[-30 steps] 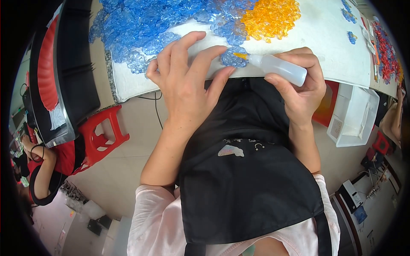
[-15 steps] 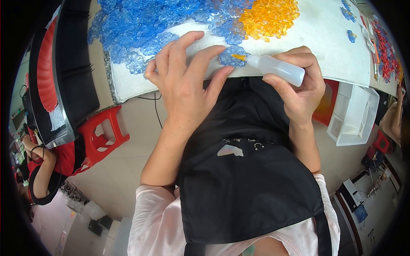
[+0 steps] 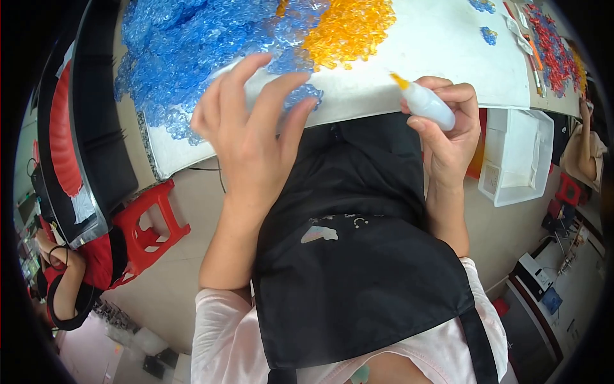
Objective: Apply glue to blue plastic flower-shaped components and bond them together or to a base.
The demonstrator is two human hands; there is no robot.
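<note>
bright light, bent edges

the scene is brightly and evenly lit; where the light comes from is hard to tell. the white bench [image 3: 441, 45] runs close to washed out, and the blue pieces [image 3: 179, 57] and orange-yellow pieces [image 3: 352, 32] throw back small sharp glints. the black apron [image 3: 364, 288] swallows most detail, with a faint sheen along its folds. the left hand [image 3: 246, 131] is blurred, its fingers smeared, while the right hand [image 3: 453, 131] is crisper; the bottle [image 3: 432, 107] in it looks soft at the tip. toward the rim, straight edges bow, far things turn hazy, and black closes off the corners.
</note>
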